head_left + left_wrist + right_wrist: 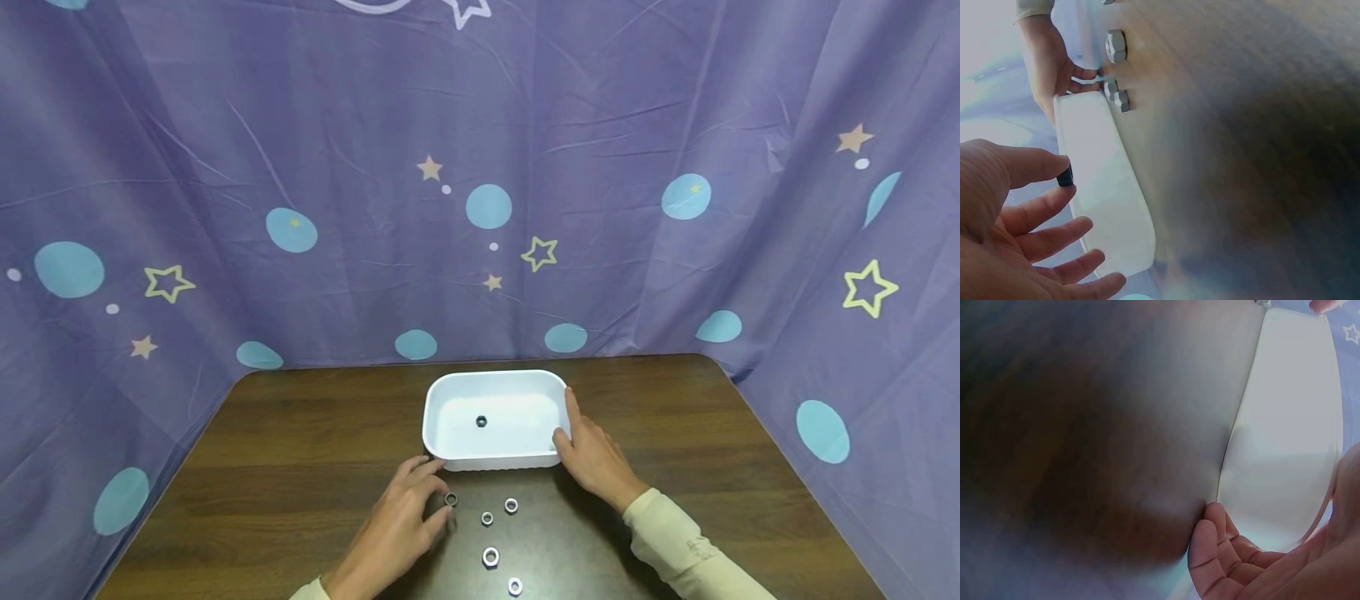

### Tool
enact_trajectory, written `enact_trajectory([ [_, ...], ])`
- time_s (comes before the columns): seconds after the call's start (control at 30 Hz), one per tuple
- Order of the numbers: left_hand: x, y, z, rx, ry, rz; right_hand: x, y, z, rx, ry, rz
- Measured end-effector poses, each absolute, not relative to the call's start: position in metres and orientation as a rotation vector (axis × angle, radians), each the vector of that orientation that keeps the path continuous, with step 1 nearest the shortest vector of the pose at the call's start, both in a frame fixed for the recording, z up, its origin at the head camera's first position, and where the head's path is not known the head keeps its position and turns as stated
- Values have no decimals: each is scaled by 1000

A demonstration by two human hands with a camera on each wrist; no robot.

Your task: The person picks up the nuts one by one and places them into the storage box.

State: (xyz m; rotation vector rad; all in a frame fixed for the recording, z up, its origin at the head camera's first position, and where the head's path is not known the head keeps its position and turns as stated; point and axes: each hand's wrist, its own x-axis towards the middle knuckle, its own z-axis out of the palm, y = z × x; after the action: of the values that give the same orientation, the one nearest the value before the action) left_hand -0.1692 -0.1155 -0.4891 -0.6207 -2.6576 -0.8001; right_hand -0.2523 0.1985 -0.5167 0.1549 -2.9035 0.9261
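My left hand [401,515] is in front of the white tray [493,463], near its left corner. Thumb and index finger pinch a hex nut [1065,175], which looks dark in the left wrist view; the other fingers spread out. The right hand [597,457] grips the tray's right end, its thumb over the rim and its fingers along the outer wall [1285,425]. One dark nut [482,422] lies on the tray floor. Several silver hex nuts lie on the table before the tray, among them a larger one [491,557] and a small one [487,518].
The brown wooden table [315,433] has its back edge against a purple curtain [360,208] with stars and blue dots. Another nut [515,587] lies close to the bottom of the head view, and one more nut [512,505] sits just in front of the tray.
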Motion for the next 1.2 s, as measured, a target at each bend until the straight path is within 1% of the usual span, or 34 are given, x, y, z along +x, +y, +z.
enact_trajectory([
  [0.17,-171,-111,-482,-611,-2645,-784,-252,198,-517,151,-2904,931],
  [0.7,-187,-105,-465,-705,-2545,-723,-251,197,-516,160,-2889,930],
  [1.2,-204,-102,-459,-765,-2528,-685,-252,198,-515,169,-2897,921],
])
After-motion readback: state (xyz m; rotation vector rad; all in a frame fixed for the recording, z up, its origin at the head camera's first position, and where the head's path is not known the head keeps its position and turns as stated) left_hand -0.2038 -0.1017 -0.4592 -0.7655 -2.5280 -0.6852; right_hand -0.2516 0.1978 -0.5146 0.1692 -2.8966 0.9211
